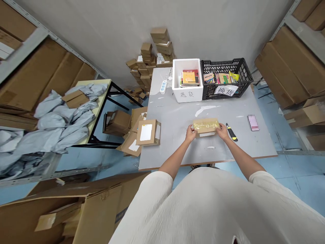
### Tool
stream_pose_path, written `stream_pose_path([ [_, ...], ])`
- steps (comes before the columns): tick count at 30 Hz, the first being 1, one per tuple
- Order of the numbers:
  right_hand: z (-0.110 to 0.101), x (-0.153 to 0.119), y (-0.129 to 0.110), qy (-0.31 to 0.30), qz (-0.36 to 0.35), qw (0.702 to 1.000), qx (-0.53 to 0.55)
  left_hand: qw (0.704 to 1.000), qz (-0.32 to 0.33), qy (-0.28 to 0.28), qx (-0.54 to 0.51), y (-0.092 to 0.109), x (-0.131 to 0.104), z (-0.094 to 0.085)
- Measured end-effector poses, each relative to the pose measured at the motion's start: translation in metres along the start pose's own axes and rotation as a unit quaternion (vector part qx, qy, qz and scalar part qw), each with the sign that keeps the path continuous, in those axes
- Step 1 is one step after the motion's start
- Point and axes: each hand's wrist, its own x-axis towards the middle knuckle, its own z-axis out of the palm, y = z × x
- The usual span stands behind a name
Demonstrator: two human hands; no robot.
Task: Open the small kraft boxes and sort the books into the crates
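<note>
A small cardboard box, wrapped in shiny yellowish tape with a white label on its near side, is held at both ends over the grey table. My left hand grips its left end, fingers closed on the edge. At the right end, my right hand has its fingers closed on the box too. A black and yellow utility knife lies on the table just right of my right hand.
A labelled carton sits at the table's left edge. Along the back stand a white foam box and a black crate with books. A pink blurred item lies right. Grey parcels cover a side table.
</note>
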Motion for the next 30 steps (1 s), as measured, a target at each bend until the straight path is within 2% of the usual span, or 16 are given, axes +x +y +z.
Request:
stream_pose_path([
  [3,-0.003,-0.013,0.006,-0.03,0.001,0.999,0.012,0.999,0.018,-0.01,0.033,-0.002,-0.013,0.0],
  [5,-0.005,-0.022,0.007,-0.045,0.01,0.999,0.021,0.993,0.071,-0.005,0.093,0.002,-0.022,-0.002],
  [9,-0.006,-0.032,0.006,-0.055,0.01,0.998,0.024,0.958,0.185,-0.019,0.217,0.017,-0.039,-0.005],
  [12,-0.005,-0.033,0.004,-0.05,0.008,0.998,0.026,0.938,0.212,-0.055,0.27,0.024,-0.044,-0.005],
  [15,-0.002,-0.033,0.004,-0.042,0.003,0.998,0.038,0.929,0.211,-0.082,0.292,0.027,-0.041,-0.005],
  [18,0.004,-0.032,-0.001,-0.038,-0.016,0.998,0.053,0.938,0.188,-0.071,0.283,0.027,-0.037,-0.009],
  [21,0.012,-0.03,-0.011,-0.029,-0.051,0.997,0.049,0.953,0.158,-0.05,0.254,0.029,-0.032,-0.019],
  [24,0.024,-0.03,-0.029,-0.037,-0.126,0.991,0.036,0.968,0.142,-0.027,0.203,0.035,-0.031,-0.03],
  [27,0.04,-0.032,-0.049,-0.071,-0.194,0.978,0.035,0.985,0.114,0.014,0.125,0.047,-0.035,-0.037],
  [30,0.055,-0.035,-0.064,-0.112,-0.23,0.967,0.019,0.992,0.086,0.056,0.073,0.057,-0.041,-0.043],
])
